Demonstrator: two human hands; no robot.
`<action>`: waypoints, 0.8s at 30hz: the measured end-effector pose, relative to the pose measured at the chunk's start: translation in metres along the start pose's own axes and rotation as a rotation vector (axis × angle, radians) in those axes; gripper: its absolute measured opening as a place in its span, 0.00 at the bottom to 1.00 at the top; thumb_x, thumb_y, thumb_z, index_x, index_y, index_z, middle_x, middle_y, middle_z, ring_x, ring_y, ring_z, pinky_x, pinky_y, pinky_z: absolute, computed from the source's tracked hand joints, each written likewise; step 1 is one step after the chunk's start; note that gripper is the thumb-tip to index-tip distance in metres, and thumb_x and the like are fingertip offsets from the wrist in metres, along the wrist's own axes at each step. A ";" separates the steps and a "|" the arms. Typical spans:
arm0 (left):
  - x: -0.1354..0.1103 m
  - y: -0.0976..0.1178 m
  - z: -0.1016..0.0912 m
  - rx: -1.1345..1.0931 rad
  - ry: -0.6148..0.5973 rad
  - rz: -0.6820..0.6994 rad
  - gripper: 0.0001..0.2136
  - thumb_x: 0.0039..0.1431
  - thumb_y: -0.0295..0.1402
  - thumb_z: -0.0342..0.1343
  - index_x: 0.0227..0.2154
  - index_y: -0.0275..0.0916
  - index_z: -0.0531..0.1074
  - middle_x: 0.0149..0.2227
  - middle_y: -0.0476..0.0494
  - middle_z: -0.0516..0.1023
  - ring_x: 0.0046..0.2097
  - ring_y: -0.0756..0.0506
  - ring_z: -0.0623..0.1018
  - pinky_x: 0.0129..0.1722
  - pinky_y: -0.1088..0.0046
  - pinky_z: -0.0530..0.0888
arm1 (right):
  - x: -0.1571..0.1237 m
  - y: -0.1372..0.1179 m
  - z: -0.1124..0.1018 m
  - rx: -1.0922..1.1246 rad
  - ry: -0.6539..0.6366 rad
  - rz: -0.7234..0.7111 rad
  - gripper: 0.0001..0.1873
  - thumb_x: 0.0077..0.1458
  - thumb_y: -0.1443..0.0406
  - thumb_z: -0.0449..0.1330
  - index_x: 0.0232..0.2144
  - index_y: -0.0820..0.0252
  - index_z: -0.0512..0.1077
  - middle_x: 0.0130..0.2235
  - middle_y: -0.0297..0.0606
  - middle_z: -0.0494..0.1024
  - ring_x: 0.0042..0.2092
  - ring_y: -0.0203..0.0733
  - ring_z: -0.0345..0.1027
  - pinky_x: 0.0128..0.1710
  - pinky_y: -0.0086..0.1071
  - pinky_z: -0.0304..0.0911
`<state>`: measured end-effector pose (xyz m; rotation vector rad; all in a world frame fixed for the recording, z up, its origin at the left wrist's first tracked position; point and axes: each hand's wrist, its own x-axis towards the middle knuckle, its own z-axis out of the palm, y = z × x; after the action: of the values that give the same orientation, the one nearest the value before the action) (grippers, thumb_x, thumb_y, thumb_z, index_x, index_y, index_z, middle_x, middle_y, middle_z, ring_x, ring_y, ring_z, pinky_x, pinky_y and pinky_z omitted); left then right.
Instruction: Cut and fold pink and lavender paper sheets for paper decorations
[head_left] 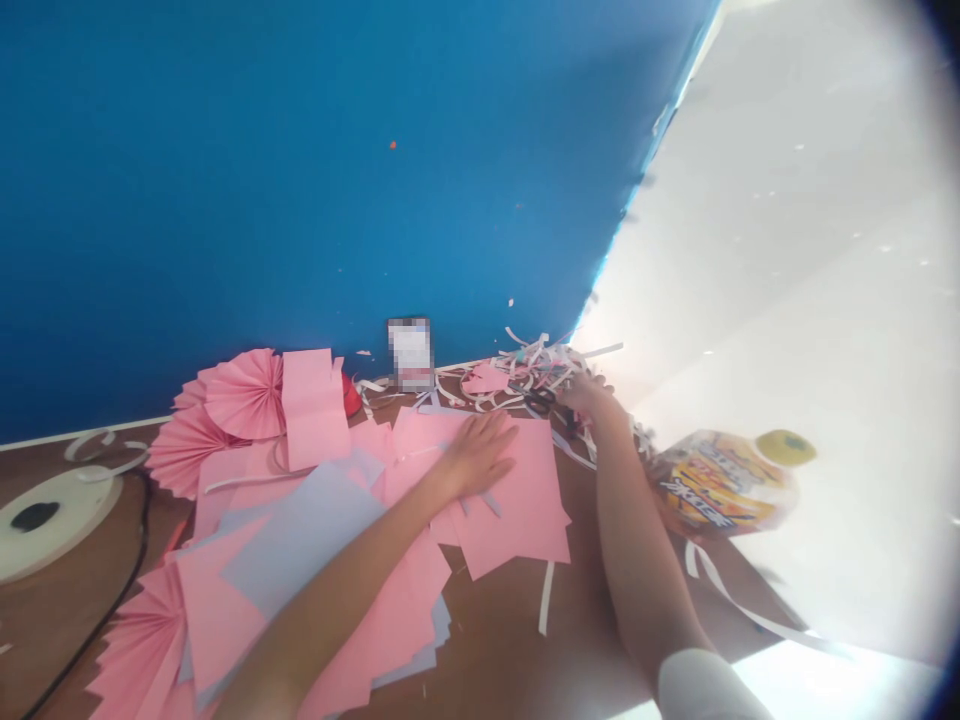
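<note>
We have a pink paper sheet [529, 510] lying flat near the middle of the frame on a brown tabletop [510, 640], its edge overlapping a loose spread of other pink sheets and pale lavender sheets [300, 540].

Our left hand [480, 455] is open, palm down, with the fingers spread on the pink sheet. Our right hand [589, 395] is loosely curled at the top of the sheet, among pale paper strips [536, 355] and just beside dark scissors [536, 398]; we cannot tell whether it grips them.

Just right of our right forearm sits a printed yellow and red plastic package [720, 480] with a yellow-green cap [786, 447]; its contents are hidden. Pleated pink paper fans [244, 395] lie at the left, against a blue wall [225, 200]. A blurred object [410, 352] stands at the wall's foot. At lower left, a black cable [97, 600] runs near a round white disc [52, 520].
</note>
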<state>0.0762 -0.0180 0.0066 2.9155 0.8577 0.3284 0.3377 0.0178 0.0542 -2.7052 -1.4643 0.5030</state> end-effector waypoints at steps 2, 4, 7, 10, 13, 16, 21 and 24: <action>-0.002 -0.002 0.002 -0.030 -0.014 0.007 0.28 0.65 0.46 0.40 0.65 0.43 0.50 0.68 0.38 0.46 0.68 0.37 0.46 0.63 0.54 0.49 | 0.001 -0.004 0.003 0.006 -0.054 -0.030 0.38 0.53 0.52 0.54 0.63 0.57 0.52 0.64 0.59 0.49 0.62 0.67 0.47 0.51 0.57 0.56; -0.004 -0.002 0.003 -0.055 -0.012 0.008 0.29 0.64 0.47 0.40 0.65 0.43 0.49 0.69 0.39 0.44 0.68 0.37 0.44 0.64 0.53 0.47 | 0.001 -0.009 0.005 0.006 -0.045 -0.057 0.37 0.54 0.54 0.53 0.63 0.59 0.52 0.64 0.60 0.49 0.63 0.67 0.46 0.52 0.57 0.53; -0.002 -0.003 0.003 -0.104 -0.009 -0.010 0.28 0.64 0.47 0.41 0.64 0.44 0.51 0.68 0.40 0.46 0.68 0.38 0.44 0.64 0.53 0.47 | -0.006 -0.026 0.006 -0.027 0.085 -0.087 0.31 0.56 0.57 0.52 0.60 0.64 0.58 0.60 0.61 0.56 0.61 0.64 0.50 0.54 0.56 0.49; 0.003 -0.009 -0.004 -0.255 0.005 -0.032 0.22 0.64 0.41 0.44 0.60 0.43 0.61 0.66 0.41 0.55 0.67 0.40 0.52 0.63 0.56 0.52 | -0.021 -0.051 0.012 -0.087 0.206 -0.222 0.26 0.57 0.59 0.50 0.55 0.66 0.64 0.58 0.59 0.61 0.59 0.60 0.53 0.57 0.53 0.45; 0.008 -0.019 -0.026 -0.588 0.061 -0.082 0.16 0.64 0.34 0.44 0.49 0.39 0.71 0.54 0.39 0.73 0.55 0.44 0.72 0.55 0.64 0.66 | -0.036 -0.074 0.022 -0.115 0.149 -0.386 0.27 0.57 0.56 0.51 0.57 0.61 0.61 0.60 0.56 0.58 0.60 0.59 0.52 0.56 0.50 0.47; 0.007 -0.026 -0.064 -0.914 0.186 -0.194 0.14 0.64 0.38 0.46 0.42 0.37 0.73 0.38 0.41 0.79 0.41 0.46 0.78 0.45 0.66 0.72 | -0.053 -0.088 0.024 -0.166 0.035 -0.449 0.29 0.58 0.57 0.51 0.59 0.63 0.59 0.61 0.58 0.57 0.61 0.60 0.50 0.55 0.50 0.48; 0.001 -0.032 -0.137 -1.325 0.639 -0.197 0.12 0.60 0.41 0.52 0.36 0.37 0.72 0.29 0.47 0.76 0.30 0.51 0.75 0.33 0.74 0.71 | -0.104 -0.110 0.000 -0.098 0.301 -0.397 0.21 0.60 0.62 0.47 0.53 0.66 0.64 0.55 0.63 0.63 0.54 0.65 0.59 0.48 0.53 0.54; 0.002 -0.033 -0.164 -1.426 0.780 -0.177 0.14 0.62 0.42 0.48 0.33 0.38 0.71 0.26 0.48 0.73 0.27 0.52 0.72 0.29 0.76 0.70 | -0.148 -0.134 0.003 -0.035 0.300 -0.670 0.19 0.61 0.66 0.44 0.52 0.64 0.64 0.50 0.59 0.67 0.50 0.59 0.63 0.47 0.51 0.56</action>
<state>0.0228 0.0140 0.1620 1.3404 0.5065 1.3751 0.1534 -0.0286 0.1142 -1.9881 -2.1164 0.0334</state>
